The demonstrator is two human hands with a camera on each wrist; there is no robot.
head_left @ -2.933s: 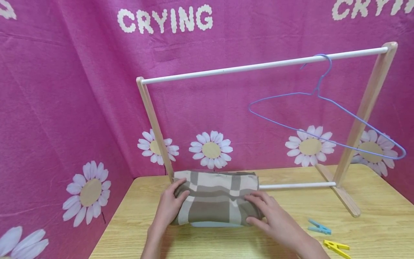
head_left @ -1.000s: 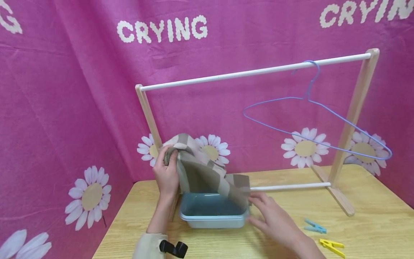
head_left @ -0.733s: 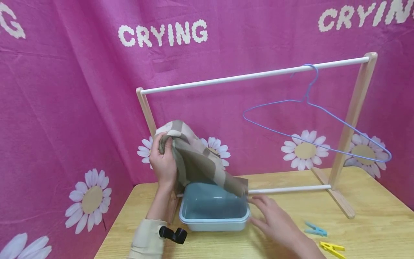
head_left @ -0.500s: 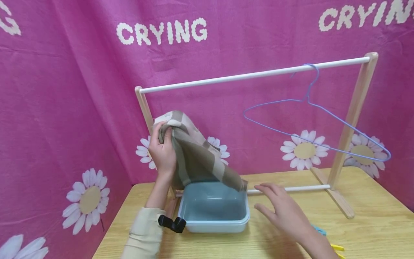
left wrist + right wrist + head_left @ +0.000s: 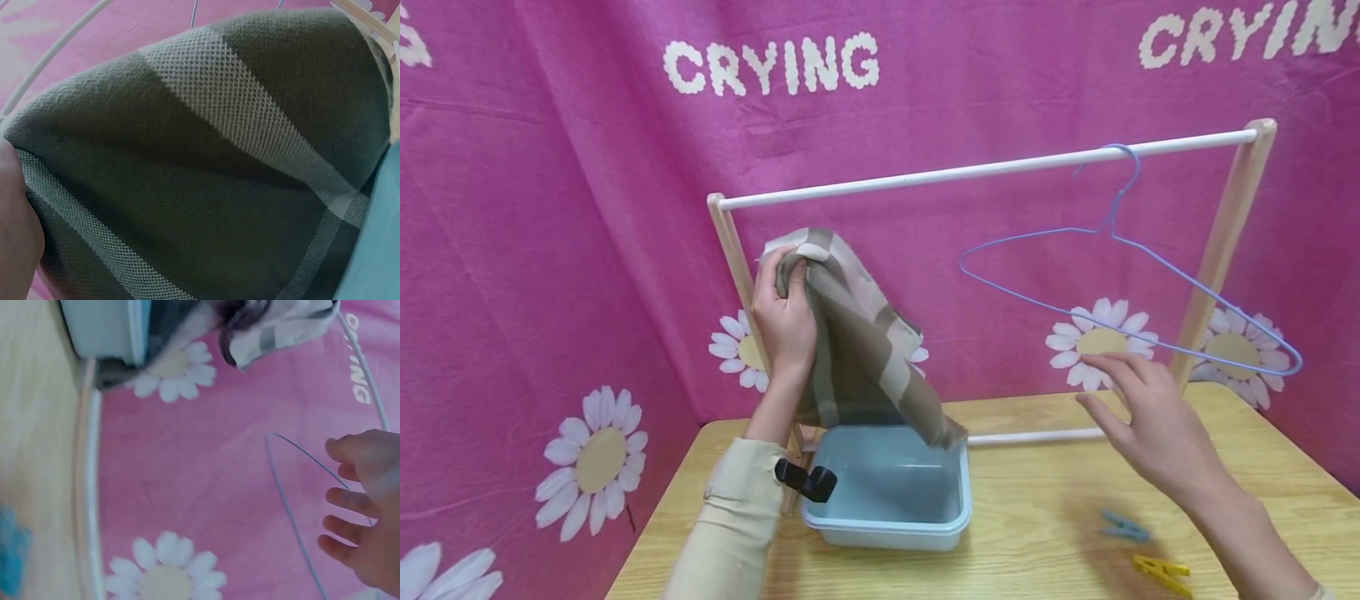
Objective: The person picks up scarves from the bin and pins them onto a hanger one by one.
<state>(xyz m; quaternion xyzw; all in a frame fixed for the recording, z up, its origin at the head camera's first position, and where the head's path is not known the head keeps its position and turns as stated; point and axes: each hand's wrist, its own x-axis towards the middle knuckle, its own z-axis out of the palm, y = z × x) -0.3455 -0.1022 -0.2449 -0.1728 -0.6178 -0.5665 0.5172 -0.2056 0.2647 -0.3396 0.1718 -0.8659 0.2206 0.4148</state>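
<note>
A brown and cream checked cloth [image 5: 865,358] hangs from my left hand [image 5: 786,321], which pinches its bunched upper corner. Its lower end hangs at the back of a light blue plastic tub [image 5: 887,492]; whether it touches the rim I cannot tell. In the left wrist view the cloth [image 5: 187,169] fills most of the picture. My right hand [image 5: 1157,425] is in the air below a blue wire hanger [image 5: 1037,292], fingers loosely bent and holding nothing. The right wrist view shows that hand [image 5: 369,512] near the hanger's wire [image 5: 287,506], apart from it.
The hanger hooks over the white top rod [image 5: 925,177] of a wooden rack [image 5: 1225,242]. A light blue clothespin [image 5: 1124,527] and a yellow clothespin [image 5: 1162,573] lie on the wood-grain table [image 5: 1022,500] at the right. A pink flowered curtain [image 5: 625,208] stands behind.
My left hand has lifted the cloth up from over the tub, baring the tub's inside. My right hand has let go of the cloth and moved right and up toward the hanger.
</note>
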